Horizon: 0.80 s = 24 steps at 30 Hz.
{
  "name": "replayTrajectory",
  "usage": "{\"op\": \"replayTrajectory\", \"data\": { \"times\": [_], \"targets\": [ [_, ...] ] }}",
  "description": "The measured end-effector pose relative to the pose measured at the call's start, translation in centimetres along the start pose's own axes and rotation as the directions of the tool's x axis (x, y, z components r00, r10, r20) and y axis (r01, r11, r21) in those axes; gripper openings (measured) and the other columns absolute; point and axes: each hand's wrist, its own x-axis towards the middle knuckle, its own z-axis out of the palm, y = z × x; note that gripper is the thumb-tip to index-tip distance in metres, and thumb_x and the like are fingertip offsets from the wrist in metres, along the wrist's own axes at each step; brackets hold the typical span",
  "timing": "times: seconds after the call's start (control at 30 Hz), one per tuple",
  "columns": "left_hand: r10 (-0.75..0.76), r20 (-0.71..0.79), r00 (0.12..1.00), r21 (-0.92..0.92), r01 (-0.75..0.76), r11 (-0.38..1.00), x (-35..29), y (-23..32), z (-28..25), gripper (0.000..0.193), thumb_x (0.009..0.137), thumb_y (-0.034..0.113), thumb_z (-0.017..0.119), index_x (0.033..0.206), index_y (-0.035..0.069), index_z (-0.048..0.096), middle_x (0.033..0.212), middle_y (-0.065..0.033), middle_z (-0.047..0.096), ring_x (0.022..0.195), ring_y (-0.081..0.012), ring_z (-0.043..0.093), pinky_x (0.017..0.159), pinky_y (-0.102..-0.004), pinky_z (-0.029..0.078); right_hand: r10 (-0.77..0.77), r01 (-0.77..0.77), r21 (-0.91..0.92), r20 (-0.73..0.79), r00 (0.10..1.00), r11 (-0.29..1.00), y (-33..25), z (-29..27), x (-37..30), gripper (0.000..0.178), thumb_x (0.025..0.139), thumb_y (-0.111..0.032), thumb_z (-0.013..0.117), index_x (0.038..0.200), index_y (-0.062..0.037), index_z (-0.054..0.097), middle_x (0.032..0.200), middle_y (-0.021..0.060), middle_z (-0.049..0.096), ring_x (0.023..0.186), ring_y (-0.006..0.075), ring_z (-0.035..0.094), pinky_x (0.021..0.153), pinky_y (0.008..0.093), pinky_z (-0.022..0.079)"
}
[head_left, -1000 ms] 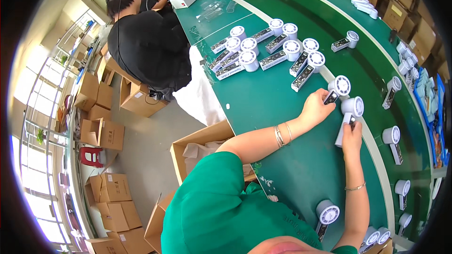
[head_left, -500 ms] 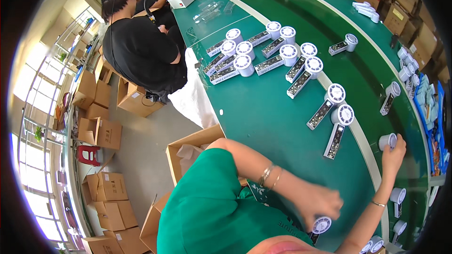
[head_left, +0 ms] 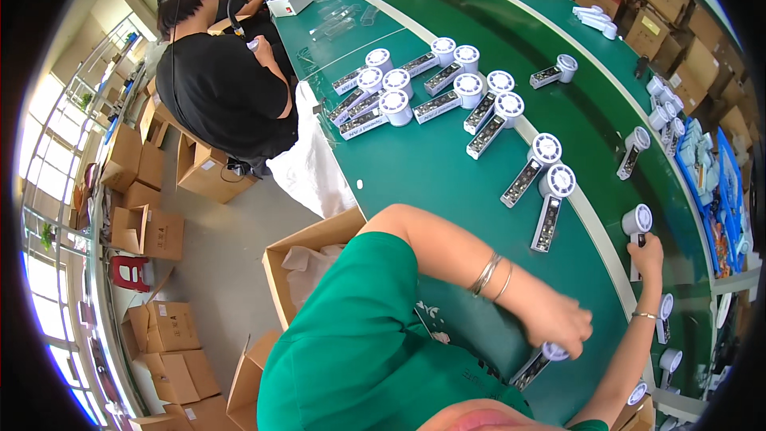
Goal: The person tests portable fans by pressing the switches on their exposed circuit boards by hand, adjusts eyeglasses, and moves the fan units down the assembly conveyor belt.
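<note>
Left hand (head_left: 558, 323) and right hand (head_left: 648, 255) both grasping
Left fingers clutch the near fan (head_left: 530, 370) by its head at 4 o'clock, over the green worktop (head_left: 431, 168); right fingers grip the far fan (head_left: 637, 219) at 3 o'clock. Other white fans (head_left: 508, 105) lie toward 1 o'clock.

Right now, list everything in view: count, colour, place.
Bench: one, green, in front
Belt: one, darker green, beside the bench
Bench fans: eleven, white, middle of the bench
Belt fans: at least four, white, on the belt
Device: one, white and black, far bench
Plastic pieces: several, clear, near the device
Cloth: one, white, bench's left edge
Cartons: many, brown, far left and right
Bin: at least one, blue, far right
Co-workers: at least three, black or white clothing, top
Shirt: one, green, lower middle
Left hand: one, bare, at a fan, bench's near end
Right hand: one, bare, holding another fan, over the belt
</note>
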Motion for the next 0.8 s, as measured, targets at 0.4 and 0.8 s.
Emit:
{"op": "replayTrajectory", "data": {
  "times": [0.4,0.8],
  "targets": [
    [-0.164,-0.321,0.933,0.154,0.222,0.963,-1.0,-2.2,-2.0,0.041,0.071,0.003,0.060,0.110,0.009,0.052,0.103,-0.0160,0.050,0.102,-0.0315,0.047,0.075,-0.0414,0.042,0.229,-0.263,0.861,0.177,0.957,0.435,-4.1,0.3,-13.0,0.027,0.085,-0.013,0.053,0.108,0.0012,0.045,0.064,0.0064,0.053,0.048,0.0137,0.052,0.043,0.0252,0.044],
    [-0.717,-0.376,0.587,-0.179,0.713,0.678,-1.3,-2.3,3.6,0.049,0.071,0.047,0.069,0.067,-0.001,0.060,0.071,-0.0170,0.058,0.074,-0.0335,0.058,0.066,-0.0405,0.050,0.385,-0.039,0.981,-0.038,0.922,0.191,-8.1,4.7,-18.0,0.014,0.089,-0.011,0.049,0.100,-0.0040,0.044,0.075,0.0037,0.054,0.058,0.0107,0.053,0.050,0.0239,0.044]
  ]
}}
